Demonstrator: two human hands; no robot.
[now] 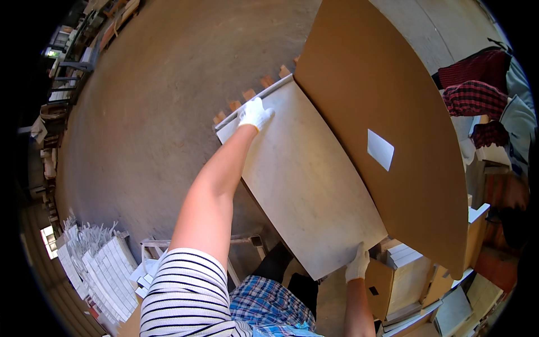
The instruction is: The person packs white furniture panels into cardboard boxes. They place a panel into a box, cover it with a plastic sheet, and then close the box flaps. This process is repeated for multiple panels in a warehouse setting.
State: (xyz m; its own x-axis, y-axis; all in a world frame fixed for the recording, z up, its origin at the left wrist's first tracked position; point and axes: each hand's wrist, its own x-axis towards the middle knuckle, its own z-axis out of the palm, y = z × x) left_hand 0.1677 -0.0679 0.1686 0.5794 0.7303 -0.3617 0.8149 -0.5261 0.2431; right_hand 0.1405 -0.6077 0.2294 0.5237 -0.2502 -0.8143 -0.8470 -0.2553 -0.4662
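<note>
A long pale board with a white raised strip along its far edge lies slantwise in front of me. My left hand, in a white glove, reaches to that far edge; its fingers close over the strip and the thumb lies on the board's face. At the near right corner, my gloved right hand grips the board's edge, some fingers on top. What is under the board is mostly hidden; ends of wooden blocks stick out past the strip.
A large brown cardboard sheet with a white label stands along the board's right side. Open cartons of white pieces are at lower right, stacked white strips at lower left. Another person's checked sleeve shows at far right.
</note>
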